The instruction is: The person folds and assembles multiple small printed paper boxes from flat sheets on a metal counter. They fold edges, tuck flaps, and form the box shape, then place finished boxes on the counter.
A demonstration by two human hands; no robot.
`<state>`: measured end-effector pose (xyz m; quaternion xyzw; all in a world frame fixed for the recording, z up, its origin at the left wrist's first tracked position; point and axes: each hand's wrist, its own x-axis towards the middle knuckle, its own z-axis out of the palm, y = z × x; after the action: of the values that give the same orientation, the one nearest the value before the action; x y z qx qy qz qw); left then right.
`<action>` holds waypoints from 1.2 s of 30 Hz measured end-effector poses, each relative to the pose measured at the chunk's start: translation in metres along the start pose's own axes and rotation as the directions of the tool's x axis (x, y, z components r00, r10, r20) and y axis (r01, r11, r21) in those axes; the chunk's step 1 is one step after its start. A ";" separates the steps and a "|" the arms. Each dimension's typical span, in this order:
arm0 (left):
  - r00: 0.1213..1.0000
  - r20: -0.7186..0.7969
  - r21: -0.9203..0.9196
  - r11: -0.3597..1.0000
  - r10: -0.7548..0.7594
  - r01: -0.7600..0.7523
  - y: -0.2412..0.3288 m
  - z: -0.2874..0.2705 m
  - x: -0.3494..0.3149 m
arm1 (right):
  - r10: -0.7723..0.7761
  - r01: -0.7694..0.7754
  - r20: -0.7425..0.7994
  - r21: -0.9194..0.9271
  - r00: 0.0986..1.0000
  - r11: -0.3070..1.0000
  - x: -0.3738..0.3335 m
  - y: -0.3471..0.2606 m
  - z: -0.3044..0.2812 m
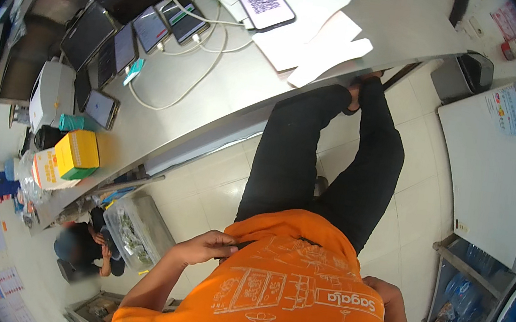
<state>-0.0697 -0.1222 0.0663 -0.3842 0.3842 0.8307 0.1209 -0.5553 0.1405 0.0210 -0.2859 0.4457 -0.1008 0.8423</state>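
My left hand (212, 247) is at the left side of my waist, by the hem of my orange shirt (301, 282). Its fingers are closed on a thin black strip (244, 245), whose kind I cannot make out. On my right, the right hand (378, 284) rests against the side of the shirt, with its fingers hidden. Both hands are well away from the metal counter (214, 101). A phone (264, 4) with a square code on its screen lies there on white paper sheets (314, 45).
Several phones (150, 29) and white cables (212, 65) lie on the counter, near a yellow box (77, 155). A person (89, 246) crouches at the lower left beside a clear plastic bin (137, 230). To the right stand a white fridge (489, 170) and a shelf with water bottles (463, 296).
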 end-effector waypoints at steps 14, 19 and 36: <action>0.992 -0.111 -0.331 0.938 0.067 -0.101 0.037 0.020 0.040 | -0.212 0.318 -0.238 0.742 0.948 0.590 0.010 -0.015 0.026; 0.994 -0.049 -0.118 0.988 0.095 -0.100 0.047 0.024 0.048 | -0.189 0.332 -0.297 0.565 0.936 0.755 0.030 -0.099 0.021; 0.203 0.300 0.144 0.166 0.932 -0.976 0.159 0.090 -0.017 | -0.750 0.583 -0.182 -0.524 0.636 0.622 0.094 -0.162 0.017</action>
<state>-0.1867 -0.1620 0.2021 0.0263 0.6519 0.6757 -0.3431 -0.4731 -0.0251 0.0553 -0.5804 0.4696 -0.3685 0.5540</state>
